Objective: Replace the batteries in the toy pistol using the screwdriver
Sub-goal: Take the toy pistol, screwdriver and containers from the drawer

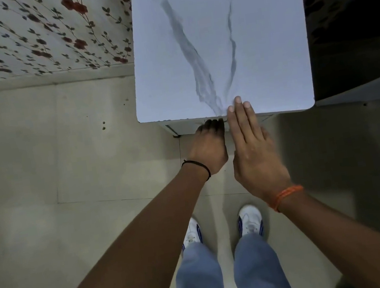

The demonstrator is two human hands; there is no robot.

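I saw no pistol, batteries or screwdriver, so nothing had begun. My left hand curled its grip under the desk's near edge; whether it held anything I couldn't tell. My right hand lay flat, released.

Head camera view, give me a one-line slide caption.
Left hand reaches under the white marble-patterned tabletop edge; right hand lies flat above it.

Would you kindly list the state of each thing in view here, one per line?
Left hand: fingers curled under the table's near edge.
Right hand: flat, straight fingertips resting on the tabletop.
Table: upright, its top bare where visible.
Toy pistol, screwdriver, batteries: not in view.
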